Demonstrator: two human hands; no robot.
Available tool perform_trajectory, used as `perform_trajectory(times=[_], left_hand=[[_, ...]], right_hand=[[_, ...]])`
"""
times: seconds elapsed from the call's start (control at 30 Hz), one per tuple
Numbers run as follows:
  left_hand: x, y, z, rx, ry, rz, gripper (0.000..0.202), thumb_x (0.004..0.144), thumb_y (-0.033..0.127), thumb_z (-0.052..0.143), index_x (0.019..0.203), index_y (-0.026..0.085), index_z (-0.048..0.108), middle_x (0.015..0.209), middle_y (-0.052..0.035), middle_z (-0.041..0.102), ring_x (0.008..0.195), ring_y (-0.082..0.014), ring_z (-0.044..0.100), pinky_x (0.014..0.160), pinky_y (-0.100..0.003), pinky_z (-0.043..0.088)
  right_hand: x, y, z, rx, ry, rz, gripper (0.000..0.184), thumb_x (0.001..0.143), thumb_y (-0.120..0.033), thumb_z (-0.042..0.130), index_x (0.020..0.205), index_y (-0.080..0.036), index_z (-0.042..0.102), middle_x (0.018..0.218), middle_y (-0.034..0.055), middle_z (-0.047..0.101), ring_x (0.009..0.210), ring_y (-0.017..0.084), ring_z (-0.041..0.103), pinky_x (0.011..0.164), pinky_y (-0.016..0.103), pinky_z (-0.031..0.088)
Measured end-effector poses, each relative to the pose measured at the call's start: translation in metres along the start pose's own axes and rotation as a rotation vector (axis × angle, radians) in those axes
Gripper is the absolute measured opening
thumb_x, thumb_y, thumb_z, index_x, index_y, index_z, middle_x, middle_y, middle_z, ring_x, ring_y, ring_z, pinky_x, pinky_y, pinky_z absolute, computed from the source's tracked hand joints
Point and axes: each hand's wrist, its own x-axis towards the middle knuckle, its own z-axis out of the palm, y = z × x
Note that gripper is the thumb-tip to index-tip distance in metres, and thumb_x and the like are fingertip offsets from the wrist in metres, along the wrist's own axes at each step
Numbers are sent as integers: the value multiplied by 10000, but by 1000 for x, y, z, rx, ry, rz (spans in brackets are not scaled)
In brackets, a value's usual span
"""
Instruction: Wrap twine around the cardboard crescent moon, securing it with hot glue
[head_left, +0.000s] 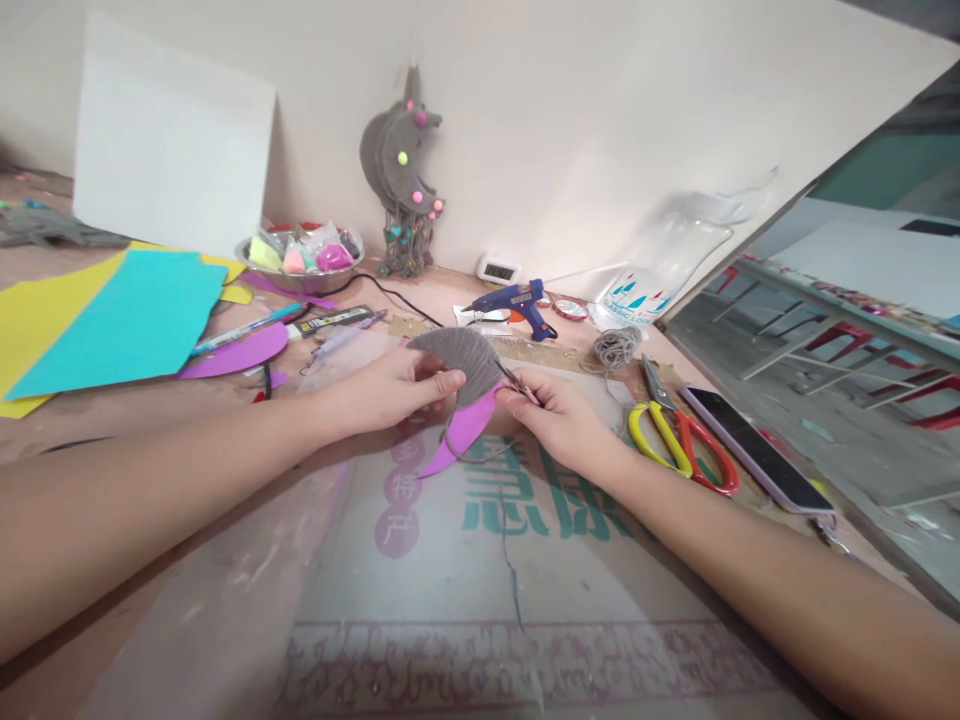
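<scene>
A purple crescent cutout (466,432), much of it wound with grey yarn (466,352), is held up above the table mat. My left hand (390,388) pinches its wrapped left part between thumb and fingers. At the opposite edge, my right hand (551,412) is closed on a dark grey strand bundle, its thumb against the crescent where the winding meets bare purple. The lower purple tip is uncovered, and a loose loop of yarn hangs beneath it.
Scissors (675,432), a phone (757,450) and a yarn ball (616,347) lie right. Behind are a blue glue gun (517,300), small clock (498,269) and metal bowl (300,265). Coloured sheets (120,320) lie left; a yarn-wrapped moon ornament (401,160) hangs on the wall.
</scene>
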Motion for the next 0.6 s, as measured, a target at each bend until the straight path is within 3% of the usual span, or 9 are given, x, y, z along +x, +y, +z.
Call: perform_trajectory(times=[0.13,0.3,0.4,0.47,0.53,0.6], left_hand=[[-2,0,0,-111,-45,-62,319,809,459,490,672,173,517,532,28,443,425,-80,401,380,-202,328],[-4,6,-1,-8,-35,-35,252,796,391,527,687,167,564,603,19,529,515,-83,472,474,-188,365],[-4,7,-1,-2,-35,46,205,771,355,570,903,199,580,755,14,592,661,-102,547,575,-189,412],[-3,8,0,0,-5,84,348,723,333,629,1037,221,530,834,10,601,707,-108,559,591,-190,421],[-3,8,1,4,24,85,407,689,325,667,1045,218,503,789,21,592,648,-98,545,546,-183,406],[-2,8,3,-35,32,57,321,715,333,643,971,202,501,696,39,557,560,-84,511,497,-180,383]], right_hand=[[1,0,1,10,-59,25,170,821,-316,483,742,-176,541,649,-33,475,592,98,415,560,215,335],[1,3,1,-23,-97,22,185,828,-317,468,790,-166,569,686,-20,514,638,106,454,604,223,371],[0,5,1,-116,-63,8,178,812,-307,478,746,-170,571,638,-31,495,591,98,437,555,213,354],[-1,6,2,-146,-53,-14,165,803,-300,490,770,-172,589,654,-28,528,602,101,462,562,213,365],[-1,5,2,-139,-65,-31,174,803,-304,495,818,-173,608,701,-13,576,639,112,502,595,220,390],[-1,4,2,-110,-76,-39,197,810,-318,483,830,-171,613,718,1,597,640,119,520,591,225,398]])
